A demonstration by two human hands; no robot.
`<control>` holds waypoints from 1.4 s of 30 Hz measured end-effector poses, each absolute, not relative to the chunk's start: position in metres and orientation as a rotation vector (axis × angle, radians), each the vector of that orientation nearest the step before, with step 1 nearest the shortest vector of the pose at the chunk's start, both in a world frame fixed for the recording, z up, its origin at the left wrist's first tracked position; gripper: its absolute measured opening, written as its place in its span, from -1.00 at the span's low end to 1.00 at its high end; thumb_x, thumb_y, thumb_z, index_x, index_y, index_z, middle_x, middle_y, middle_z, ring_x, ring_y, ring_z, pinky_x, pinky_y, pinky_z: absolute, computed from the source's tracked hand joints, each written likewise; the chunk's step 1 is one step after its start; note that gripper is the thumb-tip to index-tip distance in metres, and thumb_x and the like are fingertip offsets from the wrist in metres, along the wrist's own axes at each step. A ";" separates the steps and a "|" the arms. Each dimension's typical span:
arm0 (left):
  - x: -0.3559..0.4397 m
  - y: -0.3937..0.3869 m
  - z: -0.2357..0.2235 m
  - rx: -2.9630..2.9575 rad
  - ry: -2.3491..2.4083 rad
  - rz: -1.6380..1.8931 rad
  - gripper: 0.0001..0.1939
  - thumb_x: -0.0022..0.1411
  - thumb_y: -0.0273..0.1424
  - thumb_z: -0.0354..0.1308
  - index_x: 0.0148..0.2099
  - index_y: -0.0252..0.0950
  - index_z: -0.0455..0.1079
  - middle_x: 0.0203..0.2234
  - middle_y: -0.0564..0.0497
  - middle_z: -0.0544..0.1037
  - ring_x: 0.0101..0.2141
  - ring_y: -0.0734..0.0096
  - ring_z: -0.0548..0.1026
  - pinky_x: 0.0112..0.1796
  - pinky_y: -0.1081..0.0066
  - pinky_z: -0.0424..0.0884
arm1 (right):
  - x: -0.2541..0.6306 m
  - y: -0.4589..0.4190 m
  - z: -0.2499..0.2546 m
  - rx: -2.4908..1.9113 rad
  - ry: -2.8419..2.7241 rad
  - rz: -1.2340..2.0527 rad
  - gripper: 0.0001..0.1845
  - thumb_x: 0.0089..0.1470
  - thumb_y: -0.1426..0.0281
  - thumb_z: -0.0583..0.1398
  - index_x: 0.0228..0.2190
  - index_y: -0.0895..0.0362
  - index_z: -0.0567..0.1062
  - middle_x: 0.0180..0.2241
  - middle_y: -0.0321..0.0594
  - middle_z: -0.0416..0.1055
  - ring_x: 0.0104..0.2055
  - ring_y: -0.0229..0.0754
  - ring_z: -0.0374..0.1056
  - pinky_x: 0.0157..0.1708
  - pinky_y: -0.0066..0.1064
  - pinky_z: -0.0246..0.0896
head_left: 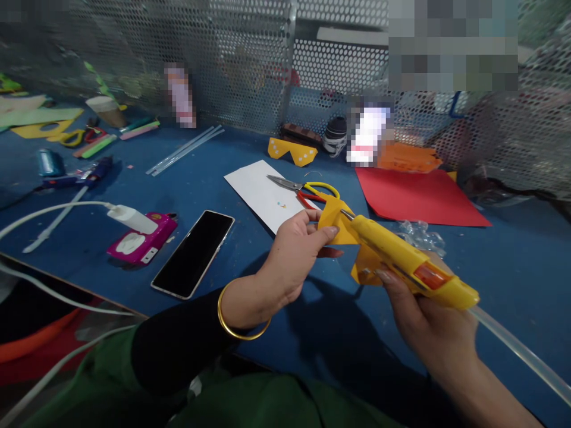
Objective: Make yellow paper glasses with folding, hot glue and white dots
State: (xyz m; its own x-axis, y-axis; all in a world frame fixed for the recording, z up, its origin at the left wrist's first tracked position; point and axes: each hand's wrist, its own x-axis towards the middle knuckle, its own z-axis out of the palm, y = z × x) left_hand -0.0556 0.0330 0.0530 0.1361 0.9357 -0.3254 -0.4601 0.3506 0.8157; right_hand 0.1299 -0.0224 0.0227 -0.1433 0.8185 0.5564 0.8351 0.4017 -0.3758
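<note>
My left hand [294, 252] pinches a yellow paper cutout [334, 220] between thumb and fingers, above the blue table. In my right hand [430, 321] is a yellow hot glue gun [401, 255], with a clear glue stick [521, 345] sticking out of its back end. The gun's metal nozzle points left and meets or nearly meets the paper; which one I cannot tell. Part of the yellow paper hangs below the gun, partly hidden by it. Scissors [297, 187] with red and yellow handles lie just beyond my left hand, on a white sheet [254, 184].
A black-screened phone [194, 252] and a magenta power socket block [147, 238] with a plugged-in charger lie at left. Farther back are a yellow paper mask [292, 151], clear glue sticks [182, 151] and a blue glue gun [80, 177]. Red paper [419, 196] lies at right, before a perforated metal screen [241, 65].
</note>
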 end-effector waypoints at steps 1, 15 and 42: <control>-0.056 0.033 0.053 0.617 0.955 1.110 -0.86 0.22 -0.60 0.24 -0.17 -0.36 0.43 -0.36 -0.01 0.60 -0.34 0.44 0.55 -0.37 0.47 0.53 | 0.130 -0.022 0.022 -1.409 -1.950 -0.034 -0.81 0.34 0.19 0.13 -0.23 0.02 0.45 -0.34 -0.26 0.50 -0.38 -0.17 0.44 -0.39 -0.33 0.28; -0.056 0.033 0.051 0.626 0.955 1.113 -0.85 0.20 -0.57 0.26 -0.17 -0.34 0.44 -0.35 -0.02 0.61 -0.32 0.40 0.56 -0.35 0.44 0.53 | 0.131 -0.023 0.022 -1.436 -1.921 0.008 -0.80 0.33 0.18 0.14 -0.24 0.03 0.46 -0.36 -0.27 0.51 -0.39 -0.17 0.44 -0.39 -0.34 0.29; -0.057 0.033 0.050 0.633 0.947 1.122 -0.86 0.21 -0.57 0.26 -0.17 -0.33 0.42 -0.36 0.01 0.60 -0.33 0.43 0.56 -0.35 0.45 0.53 | 0.128 -0.025 0.023 -1.431 -1.917 0.021 -0.84 0.32 0.23 0.15 -0.22 0.03 0.46 -0.33 -0.25 0.51 -0.36 -0.15 0.44 -0.38 -0.34 0.28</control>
State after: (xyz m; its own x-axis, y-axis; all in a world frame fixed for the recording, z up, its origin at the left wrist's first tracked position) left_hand -0.0568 0.0327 0.0501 0.1332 0.9425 -0.3064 -0.4601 0.3326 0.8232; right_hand 0.1285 -0.0245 0.0231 -0.1119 0.8363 0.5367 0.8244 0.3797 -0.4198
